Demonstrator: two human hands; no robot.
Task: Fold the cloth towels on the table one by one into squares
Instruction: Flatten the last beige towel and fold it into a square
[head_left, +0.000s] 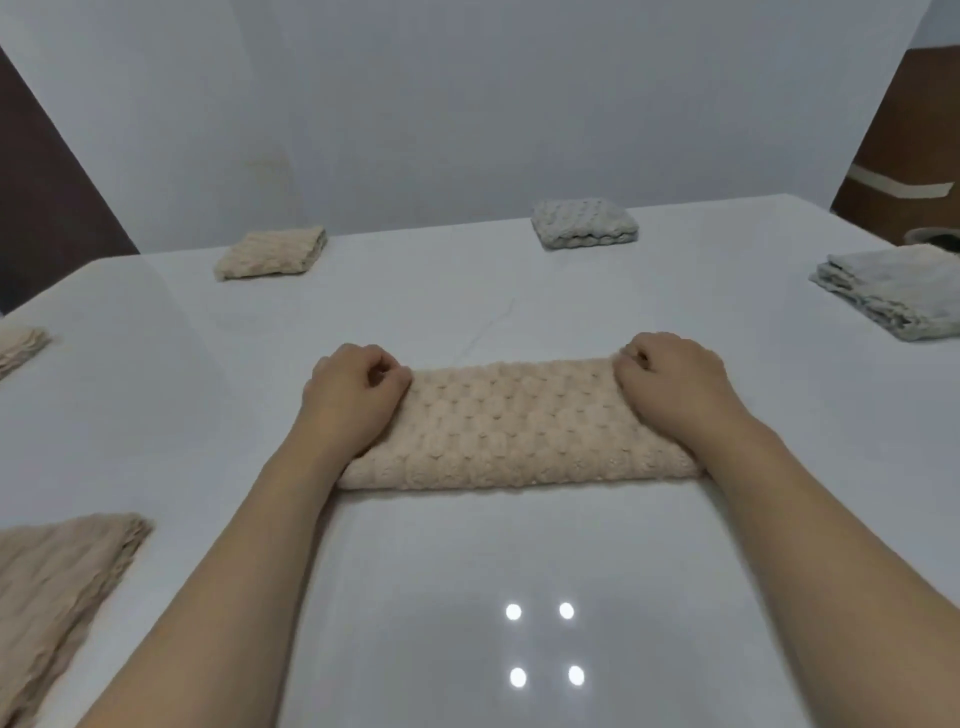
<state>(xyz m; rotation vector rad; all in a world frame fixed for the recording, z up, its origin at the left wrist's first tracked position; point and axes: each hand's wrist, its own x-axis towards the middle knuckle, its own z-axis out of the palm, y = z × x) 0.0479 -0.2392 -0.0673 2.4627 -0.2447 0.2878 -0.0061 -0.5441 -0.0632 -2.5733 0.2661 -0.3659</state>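
Observation:
A beige bubble-textured towel (514, 426) lies folded into a long strip across the middle of the white table (467, 571). My left hand (353, 389) rests on its left end with the fingers curled around the far left corner. My right hand (670, 379) sits on the right end, fingers pinched on the far right corner. Both forearms reach in from the near edge.
Folded towels sit around the table: a beige one (270, 253) far left, a grey one (584, 222) far centre, a grey stack (893, 293) at the right edge. A beige towel (57, 587) lies near left, another beige one (18, 347) at the left edge.

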